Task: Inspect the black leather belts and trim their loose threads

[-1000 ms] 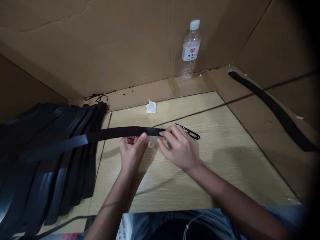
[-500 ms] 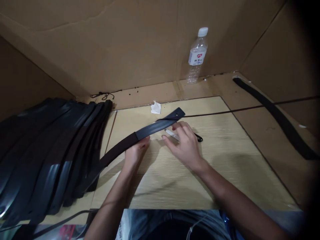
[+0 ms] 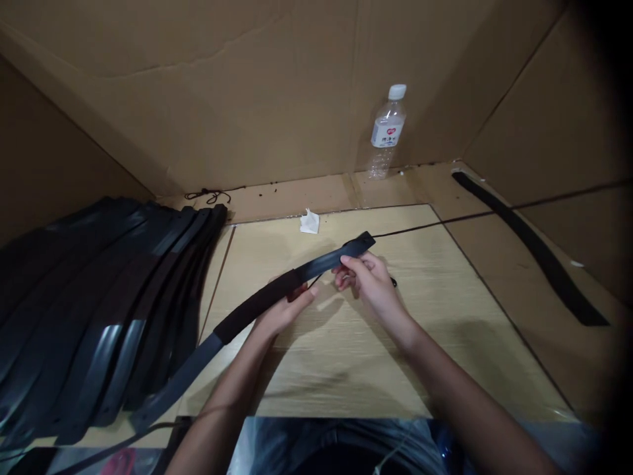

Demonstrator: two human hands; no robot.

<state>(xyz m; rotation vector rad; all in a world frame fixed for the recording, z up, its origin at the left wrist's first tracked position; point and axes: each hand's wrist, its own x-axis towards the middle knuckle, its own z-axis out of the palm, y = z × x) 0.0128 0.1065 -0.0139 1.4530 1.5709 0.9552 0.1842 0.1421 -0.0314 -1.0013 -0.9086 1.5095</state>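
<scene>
A long black strap (image 3: 257,303) runs from the lower left up to the middle of the wooden board (image 3: 445,297). My left hand (image 3: 284,310) grips it from below near its middle, fingers curled round it. My right hand (image 3: 368,280) pinches the strap close to its far end, which has a small hole. A small black tool lies on the board behind my right hand, mostly hidden.
A pile of black straps (image 3: 99,297) covers the left side. A plastic water bottle (image 3: 387,132) stands against the cardboard wall at the back. A white scrap (image 3: 310,222) lies near the board's far edge. Another black strap (image 3: 529,244) lies at the right.
The strap was pulled off the pile, its end swung right and lifted off the board. My right hand left the small tool and now pinches the strap's end.
</scene>
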